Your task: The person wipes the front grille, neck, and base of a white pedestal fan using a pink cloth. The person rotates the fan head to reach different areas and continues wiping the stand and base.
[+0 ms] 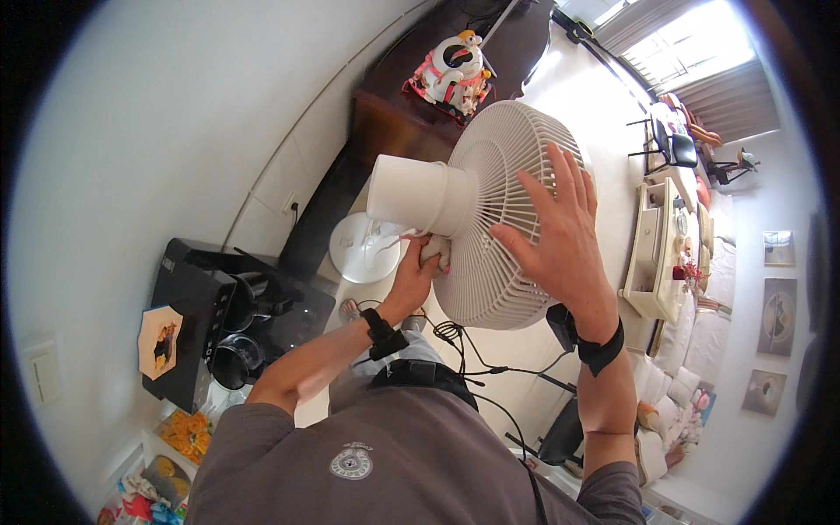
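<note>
A white electric fan [499,216] stands in front of me, with the back of its round grille and its motor housing [410,193] towards me. Bunched in my left hand [410,275] is a pale cloth [436,248], pressed to the grille just below the housing. My right hand [564,243] lies spread over the grille's side and rim, fingers apart. Beneath the fan, its round white base [364,252] rests on the floor. The stem is mostly hidden by the housing and my left hand.
On a dark wooden cabinet [400,125] beyond the fan sits a lucky cat figurine [453,75]. At the left is a black appliance [190,315] beside glass pots [236,361]. Black cables [485,369] hang near my waist. A cream coffee table [646,243] and sofa [705,335] stand at the right.
</note>
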A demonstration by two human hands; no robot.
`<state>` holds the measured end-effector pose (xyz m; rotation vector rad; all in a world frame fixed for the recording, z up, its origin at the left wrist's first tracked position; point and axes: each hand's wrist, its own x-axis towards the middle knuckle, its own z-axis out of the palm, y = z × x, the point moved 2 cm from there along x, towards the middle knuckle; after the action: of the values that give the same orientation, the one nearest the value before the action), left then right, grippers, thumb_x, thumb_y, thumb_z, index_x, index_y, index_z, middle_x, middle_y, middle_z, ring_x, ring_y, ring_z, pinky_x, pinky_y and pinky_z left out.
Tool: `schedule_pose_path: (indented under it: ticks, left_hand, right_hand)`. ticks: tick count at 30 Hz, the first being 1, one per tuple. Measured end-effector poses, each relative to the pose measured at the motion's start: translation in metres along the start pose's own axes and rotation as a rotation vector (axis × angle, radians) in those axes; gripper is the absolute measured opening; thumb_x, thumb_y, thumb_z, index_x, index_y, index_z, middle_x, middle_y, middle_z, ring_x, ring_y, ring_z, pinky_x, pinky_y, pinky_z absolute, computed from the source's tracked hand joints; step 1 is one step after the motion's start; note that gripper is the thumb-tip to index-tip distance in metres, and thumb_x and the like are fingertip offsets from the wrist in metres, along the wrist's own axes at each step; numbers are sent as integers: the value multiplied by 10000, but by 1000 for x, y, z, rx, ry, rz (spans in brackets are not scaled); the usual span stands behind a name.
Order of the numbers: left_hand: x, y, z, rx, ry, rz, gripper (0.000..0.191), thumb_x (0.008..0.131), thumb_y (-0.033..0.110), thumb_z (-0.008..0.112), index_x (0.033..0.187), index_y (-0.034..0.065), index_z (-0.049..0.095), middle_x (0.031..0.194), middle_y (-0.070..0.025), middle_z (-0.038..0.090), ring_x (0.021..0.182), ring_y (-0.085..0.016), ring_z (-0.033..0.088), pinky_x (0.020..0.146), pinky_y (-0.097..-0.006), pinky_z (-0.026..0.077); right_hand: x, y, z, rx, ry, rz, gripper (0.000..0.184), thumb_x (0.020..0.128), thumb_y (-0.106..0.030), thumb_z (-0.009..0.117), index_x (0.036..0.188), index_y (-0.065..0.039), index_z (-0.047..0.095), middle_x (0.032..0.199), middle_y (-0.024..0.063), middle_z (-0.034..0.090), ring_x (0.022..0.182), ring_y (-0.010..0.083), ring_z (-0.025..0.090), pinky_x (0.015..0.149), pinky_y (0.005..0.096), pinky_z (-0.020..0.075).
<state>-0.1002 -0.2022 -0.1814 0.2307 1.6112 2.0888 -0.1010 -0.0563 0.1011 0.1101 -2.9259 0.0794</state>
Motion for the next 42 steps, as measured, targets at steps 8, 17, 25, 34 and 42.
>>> schedule_pose_path:
  ticks: [8,17,25,34,42]
  left_hand:
    - [40,-40,2,-471,-46,-145,536,963,-11,471,1491,44,401,1250,-68,610,1110,-196,601,994,-324,463]
    - [3,-25,-17,-632,-58,-221,515,859,-79,454,1360,22,515,1204,-100,617,1056,-209,612,948,-333,479]
    - [-30,-17,-102,-688,189,-209,467,838,46,470,1295,35,566,1140,-88,637,1046,-226,626,911,-369,539]
    - [53,-20,-80,-272,163,116,484,858,-121,546,1315,40,539,1231,-103,634,1135,-230,638,978,-372,532]
    - [59,-82,-89,-18,139,-31,454,915,-83,645,1329,26,495,1240,-109,622,1141,-223,649,947,-332,549]
  right_hand:
    - [3,3,2,-36,-7,13,638,807,-385,836,1315,-45,651,1597,271,327,1505,464,264,1239,573,161]
    - [1,-1,0,-51,-22,2,621,806,-362,837,1307,-43,655,1596,246,337,1503,448,274,1238,571,169]
    - [-4,-5,1,-55,-26,-6,636,802,-357,841,1321,-45,647,1618,242,312,1514,443,259,1242,571,165]
    - [-9,-5,1,-101,-24,-1,651,800,-379,842,1336,-68,640,1623,246,305,1523,434,254,1246,569,166]
    - [-2,-1,3,-127,-22,18,638,828,-414,817,1328,-59,639,1618,258,309,1521,432,263,1243,577,169]
